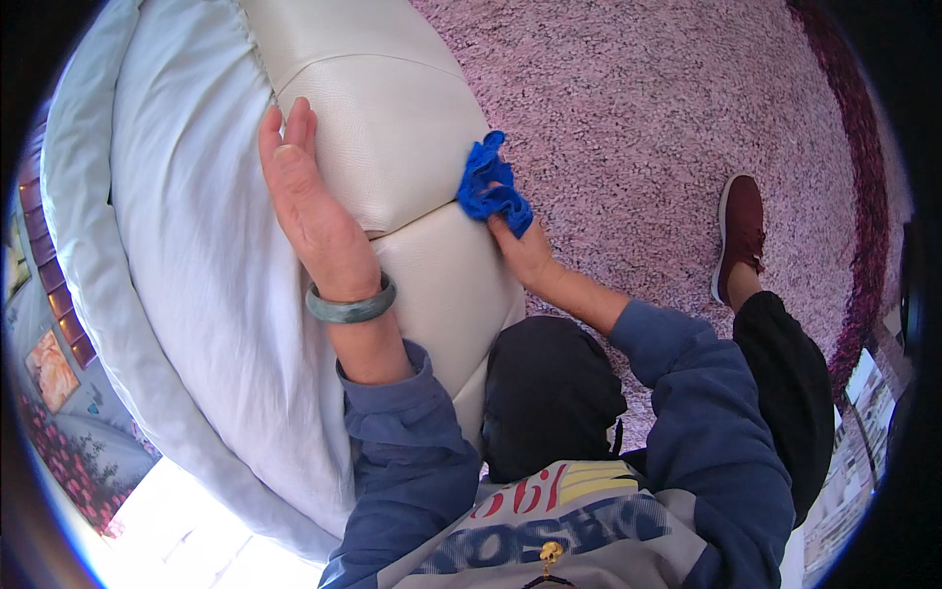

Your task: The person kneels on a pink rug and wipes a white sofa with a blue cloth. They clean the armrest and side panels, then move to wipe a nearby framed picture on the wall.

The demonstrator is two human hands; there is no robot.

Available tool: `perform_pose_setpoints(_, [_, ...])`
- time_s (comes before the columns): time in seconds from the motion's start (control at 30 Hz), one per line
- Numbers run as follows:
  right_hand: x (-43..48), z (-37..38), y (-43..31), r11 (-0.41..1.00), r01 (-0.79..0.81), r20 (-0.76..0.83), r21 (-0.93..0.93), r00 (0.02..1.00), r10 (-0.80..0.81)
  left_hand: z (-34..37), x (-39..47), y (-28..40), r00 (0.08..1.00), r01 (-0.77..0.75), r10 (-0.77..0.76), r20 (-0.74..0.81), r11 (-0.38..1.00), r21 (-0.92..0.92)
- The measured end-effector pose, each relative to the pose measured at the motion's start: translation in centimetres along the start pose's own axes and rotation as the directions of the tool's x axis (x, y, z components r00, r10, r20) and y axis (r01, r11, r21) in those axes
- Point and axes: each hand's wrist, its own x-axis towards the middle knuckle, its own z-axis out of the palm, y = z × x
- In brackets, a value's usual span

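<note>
My right hand (524, 250) grips a crumpled blue cloth (489, 180) against the outer side of a cream leather-look bed frame (390, 132). The cloth lies by a seam between two padded panels, and it hides some of my fingers. Over the frame's inner edge, beside the white bedding (199, 221), is my left hand (316, 213), its fingers extended and holding nothing. Whether its underside touches the frame cannot be seen. A grey-green bangle (352, 300) circles my left wrist.
A pink shaggy rug (625, 147) with a dark red border band (846, 184) covers the floor at right. My foot in a dark red shoe (741, 228) stands on it. My bent knee (552, 397) is close to the bed frame. Floral wall decoration (53, 370) shows at far left.
</note>
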Motion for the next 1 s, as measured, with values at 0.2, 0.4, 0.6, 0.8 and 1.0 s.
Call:
perform_pose_setpoints(0.2, [2.9,0.7,-10.9,0.857,0.509,0.247,-0.079,0.843,-0.478,0.1,0.1,0.2,1.000,0.004,-0.004,0.010,1.000,-0.005])
perform_pose_setpoints(0.4, [7.0,3.3,-14.4,0.737,0.667,0.244,-0.108,0.737,-0.630,-0.3,0.1,0.0,0.999,0.036,-0.036,-0.003,0.997,-0.074])
perform_pose_setpoints(0.6, [15.9,6.4,-16.9,0.638,0.746,0.237,-0.190,0.665,-0.708,-0.8,-0.1,-0.5,0.998,-0.031,0.030,-0.049,0.999,-0.016])
perform_pose_setpoints(0.8, [26.2,7.0,-17.7,0.889,0.454,0.138,0.062,0.878,-0.459,0.3,0.2,0.4,0.999,0.000,-0.005,-0.047,0.995,-0.097])
perform_pose_setpoints(1.0, [17.2,6.6,-18.6,0.484,0.841,0.431,-0.242,0.541,-0.723,-1.9,0.0,0.4,0.999,0.006,-0.008,-0.054,0.999,-0.034])
